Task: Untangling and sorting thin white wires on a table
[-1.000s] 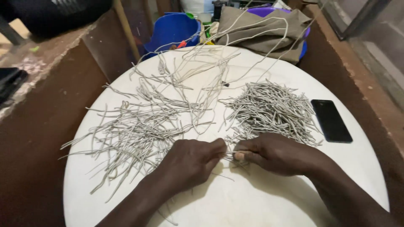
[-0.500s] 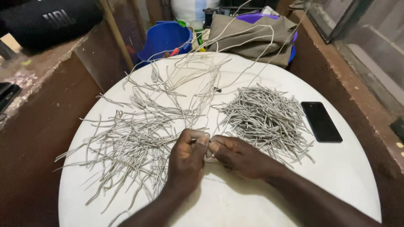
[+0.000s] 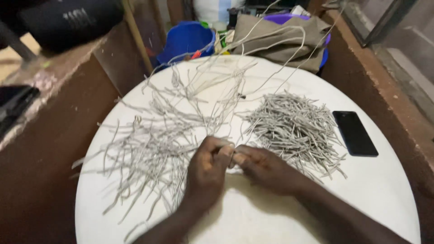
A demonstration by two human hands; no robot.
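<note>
My left hand (image 3: pixel 208 169) and my right hand (image 3: pixel 264 168) meet at the middle of a round white table (image 3: pixel 361 199), fingertips together, pinching a thin grey strand (image 3: pixel 229 154) between them. A loose spread of long grey strands (image 3: pixel 149 144) lies to the left of my hands. A denser pile of shorter grey strands (image 3: pixel 294 129) lies to the right, just beyond my right hand. Longer strands (image 3: pixel 226 86) trail toward the table's far edge.
A black phone (image 3: pixel 355 133) lies flat at the table's right side. Behind the table stand a blue bucket (image 3: pixel 185 40) and a folded khaki cloth (image 3: pixel 275 38) over a purple tub. Brown walls close in on left and right.
The view shifted a little; my hands stay together at the table's middle, working on a strand. The piles look unchanged.
</note>
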